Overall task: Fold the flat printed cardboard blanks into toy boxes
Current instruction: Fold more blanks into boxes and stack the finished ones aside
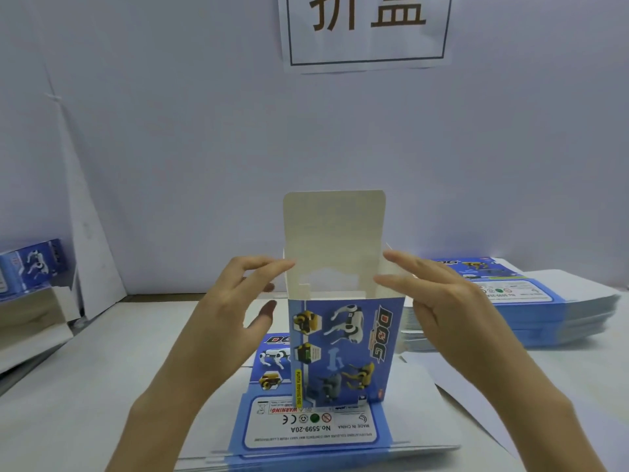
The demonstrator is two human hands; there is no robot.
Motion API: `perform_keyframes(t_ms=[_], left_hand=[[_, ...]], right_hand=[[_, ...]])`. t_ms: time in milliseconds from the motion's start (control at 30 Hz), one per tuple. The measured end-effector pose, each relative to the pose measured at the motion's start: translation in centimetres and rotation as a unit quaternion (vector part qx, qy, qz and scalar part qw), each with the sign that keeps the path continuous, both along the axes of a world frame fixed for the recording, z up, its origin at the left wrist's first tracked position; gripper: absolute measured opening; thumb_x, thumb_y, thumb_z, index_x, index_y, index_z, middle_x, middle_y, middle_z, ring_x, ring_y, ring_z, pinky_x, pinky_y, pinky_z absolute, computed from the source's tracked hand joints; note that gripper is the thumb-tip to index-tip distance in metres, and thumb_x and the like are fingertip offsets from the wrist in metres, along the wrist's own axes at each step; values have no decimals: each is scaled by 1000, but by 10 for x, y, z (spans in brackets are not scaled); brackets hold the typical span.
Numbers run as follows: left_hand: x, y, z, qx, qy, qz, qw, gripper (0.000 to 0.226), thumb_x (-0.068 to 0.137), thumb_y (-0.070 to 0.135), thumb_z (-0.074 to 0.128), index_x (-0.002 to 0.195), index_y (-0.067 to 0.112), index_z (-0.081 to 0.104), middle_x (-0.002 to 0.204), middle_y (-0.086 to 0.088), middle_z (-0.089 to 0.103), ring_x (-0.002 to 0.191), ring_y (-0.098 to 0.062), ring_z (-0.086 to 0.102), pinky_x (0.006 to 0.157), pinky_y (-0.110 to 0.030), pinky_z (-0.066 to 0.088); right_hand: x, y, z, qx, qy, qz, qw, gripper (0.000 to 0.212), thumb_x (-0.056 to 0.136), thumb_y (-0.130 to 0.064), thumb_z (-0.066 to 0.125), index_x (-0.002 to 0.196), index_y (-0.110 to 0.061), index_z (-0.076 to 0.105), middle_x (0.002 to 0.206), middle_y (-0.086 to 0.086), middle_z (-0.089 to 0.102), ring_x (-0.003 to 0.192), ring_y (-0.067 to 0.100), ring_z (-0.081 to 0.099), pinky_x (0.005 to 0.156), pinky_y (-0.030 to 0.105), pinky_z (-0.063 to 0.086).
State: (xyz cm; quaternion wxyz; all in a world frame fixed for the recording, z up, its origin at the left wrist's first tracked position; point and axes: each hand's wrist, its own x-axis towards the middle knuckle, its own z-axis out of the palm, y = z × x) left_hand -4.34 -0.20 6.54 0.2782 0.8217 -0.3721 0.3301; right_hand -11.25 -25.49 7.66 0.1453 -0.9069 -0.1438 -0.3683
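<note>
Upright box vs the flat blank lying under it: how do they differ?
The box stands upright, opened out, its top flap raised; the blank lies flat on the table. The box shows its plain white inside; the blank shows only its printed face. Both carry the same blue DOG print.

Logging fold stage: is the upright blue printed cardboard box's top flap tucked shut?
No, the blue printed cardboard box has its white top flap standing straight up, mouth open.

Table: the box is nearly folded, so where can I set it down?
Bare table left of the left hand, up to the finished boxes; another patch in front of the stack of blanks at right. Crowded middle: flat blanks under the box.
</note>
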Motion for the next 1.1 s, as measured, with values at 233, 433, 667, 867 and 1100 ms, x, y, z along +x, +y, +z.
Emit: perform_keyframes(t_ms=[233, 433, 667, 867, 1100], left_hand=[[18, -2, -24, -11, -12, 19, 1000, 79, 78, 0, 74, 140, 31, 35, 109, -3, 59, 86, -11, 63, 66, -19, 53], [28, -11, -54, -90, 17, -19, 996, 94, 75, -7, 75, 141, 36, 23, 105, 7, 54, 86, -1, 60, 72, -5, 48], [26, -24, -62, -209, -22, 5, 978, 57, 86, 13, 58, 136, 28, 36, 112, 8, 49, 95, 5, 54, 82, 0, 42], [24, -19, -65, -224, -103, 114, 962, 39, 78, 18, 66, 116, 8, 66, 94, -11, 58, 85, -5, 47, 74, -8, 46], [9, -44, -62, -335, -2, 69, 940, 26, 81, 17, 64, 104, 8, 71, 81, 0, 56, 75, -8, 51, 68, -5, 45]], right_hand=[[19, 3, -20, 29, -59, 6, 998, 57, 76, 18, 67, 127, -6, 61, 134, 7, 58, 116, 29, 61, 95, 44, 50], [26, 4, -38, 66, -159, -14, 985, 50, 75, 15, 71, 122, -2, 64, 129, 9, 60, 116, 24, 58, 94, 52, 50], [31, 1, -56, 99, -212, -39, 971, 32, 84, -1, 62, 115, -3, 67, 117, -4, 58, 109, 4, 55, 96, 54, 47], [31, 12, -56, 185, -199, -35, 962, 30, 87, -3, 58, 114, -3, 68, 96, 0, 73, 91, 7, 56, 81, 53, 54], [21, 29, -57, 495, -50, 77, 864, 32, 94, -7, 53, 107, -32, 69, 88, -19, 74, 84, -3, 67, 60, 9, 51]])
